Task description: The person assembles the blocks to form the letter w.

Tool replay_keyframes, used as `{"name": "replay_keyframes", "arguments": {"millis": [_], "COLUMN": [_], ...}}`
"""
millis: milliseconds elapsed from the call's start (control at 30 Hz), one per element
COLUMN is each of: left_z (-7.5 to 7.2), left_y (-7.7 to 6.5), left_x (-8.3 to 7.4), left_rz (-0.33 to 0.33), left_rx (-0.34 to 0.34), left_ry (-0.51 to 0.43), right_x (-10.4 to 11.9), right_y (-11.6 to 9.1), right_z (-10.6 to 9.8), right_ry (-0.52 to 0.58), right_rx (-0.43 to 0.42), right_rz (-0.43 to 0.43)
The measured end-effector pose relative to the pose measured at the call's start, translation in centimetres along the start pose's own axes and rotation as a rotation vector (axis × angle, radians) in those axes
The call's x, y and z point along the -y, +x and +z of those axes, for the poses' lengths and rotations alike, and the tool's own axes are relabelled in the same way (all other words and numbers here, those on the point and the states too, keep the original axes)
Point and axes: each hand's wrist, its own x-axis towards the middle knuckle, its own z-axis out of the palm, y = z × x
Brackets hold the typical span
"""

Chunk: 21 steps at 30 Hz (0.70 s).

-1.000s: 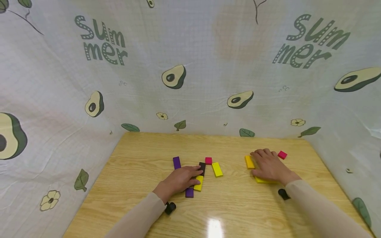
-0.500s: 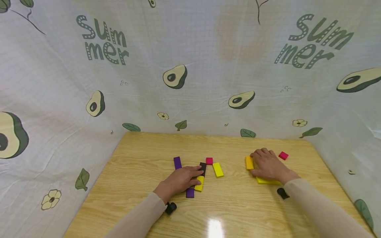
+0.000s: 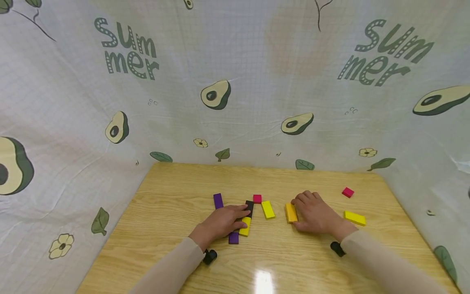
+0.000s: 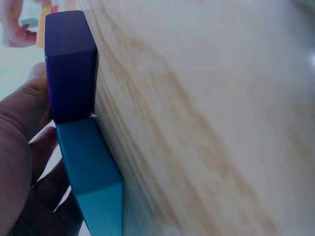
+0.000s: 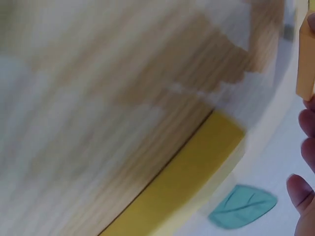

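In the head view my left hand (image 3: 225, 222) rests over a group of flat blocks. Its fingers lie near a black block (image 3: 249, 208), and the thumb is over a yellow block (image 3: 245, 227). A purple block (image 3: 233, 238) pokes out below the palm. The left wrist view shows a purple block (image 4: 71, 69) end to end with a teal block (image 4: 93, 172) beside the fingers; the teal one is hidden under the hand from above. My right hand (image 3: 317, 216) pinches an orange block (image 3: 291, 213) between thumb and fingers, close over the table.
Another purple block (image 3: 218, 201) lies beyond the left hand. A pink block (image 3: 257, 199) and a bright yellow block (image 3: 268, 210) lie between the hands. Right of the right hand are a yellow block (image 3: 354, 218) and a red block (image 3: 348, 192). Printed cloth (image 3: 253, 122) surrounds the wooden table (image 3: 176, 183).
My right hand has moved left and slightly nearer with the orange block, uncovering the yellow block on the right. The left hand has stayed put.
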Motion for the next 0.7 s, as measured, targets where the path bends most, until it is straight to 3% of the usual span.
{"name": "replay_keyframes", "arguments": {"millis": [233, 700], "left_z": [0.0, 0.0], "left_y": [0.0, 0.1], "left_x": [0.1, 0.2], "left_rz": [0.001, 0.001], "left_rx": [-0.003, 0.001], "left_ry": [0.008, 0.007], "right_x": [2.3, 4.9], "right_y": [-0.3, -0.5], "right_z": [0.0, -0.1], "right_ry": [-0.001, -0.031], "right_rx": [-0.002, -0.014], "right_rz": [-0.072, -0.199]}}
